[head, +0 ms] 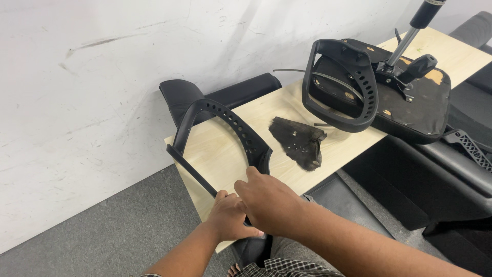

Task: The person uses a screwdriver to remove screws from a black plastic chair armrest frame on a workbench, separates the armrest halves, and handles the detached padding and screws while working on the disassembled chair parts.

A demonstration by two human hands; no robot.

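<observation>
Both forearms are bare, with no sleeves, watch or bracelet showing, and neither the left hand [228, 215] nor the right hand [269, 202] wears a glove or ring. Lower down, checked black-and-white cloth covers the lap, and bare toes peek out beside it.

Bright, even light (sharp throughout)

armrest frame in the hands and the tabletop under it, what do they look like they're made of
Armrest frame: looks like moulded black plastic, matt, with a row of punched holes along its curve. Tabletop: pale wood-grain surface, probably laminate board, though the core does not show. Both hands close on the frame's lower end.
</observation>
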